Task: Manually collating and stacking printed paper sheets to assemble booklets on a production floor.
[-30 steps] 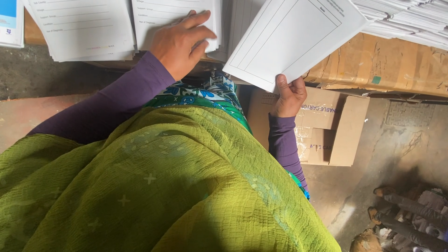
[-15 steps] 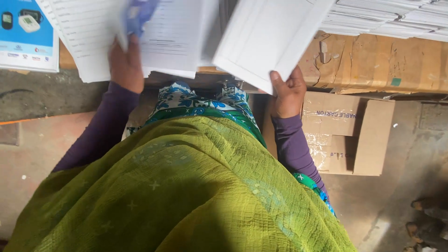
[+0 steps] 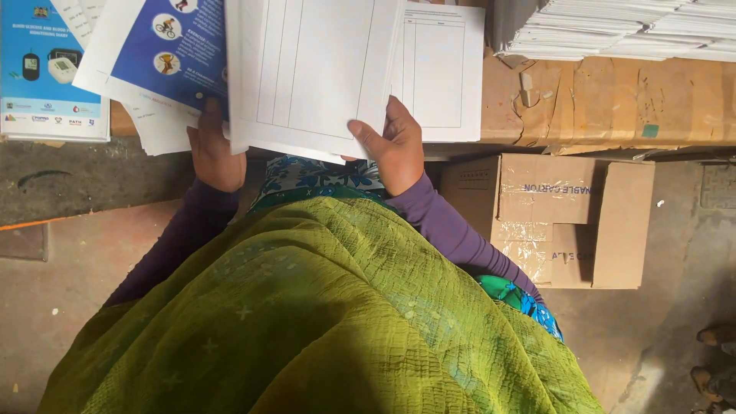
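Note:
My right hand [image 3: 392, 146] grips a bundle of white ruled sheets [image 3: 314, 69] by its lower edge, thumb on top. My left hand [image 3: 213, 149] holds a blue-and-white printed sheet [image 3: 165, 50] with round pictures on it, partly tucked under the white bundle. More white sheets [image 3: 157, 126] fan out beneath that blue sheet. Both arms wear purple sleeves, and a green shawl [image 3: 307, 307] fills the lower half of the view.
A stack of blue printed leaflets [image 3: 50, 69] lies at the far left. One ruled sheet [image 3: 445, 77] lies on the wooden board [image 3: 606, 96] behind my right hand. Piles of white paper [image 3: 621, 27] sit top right. A taped cardboard box [image 3: 560, 218] stands on the floor at right.
My right hand has swung its white bundle leftward to the middle. My left hand has lifted a blue printed sheet and brought it under that bundle.

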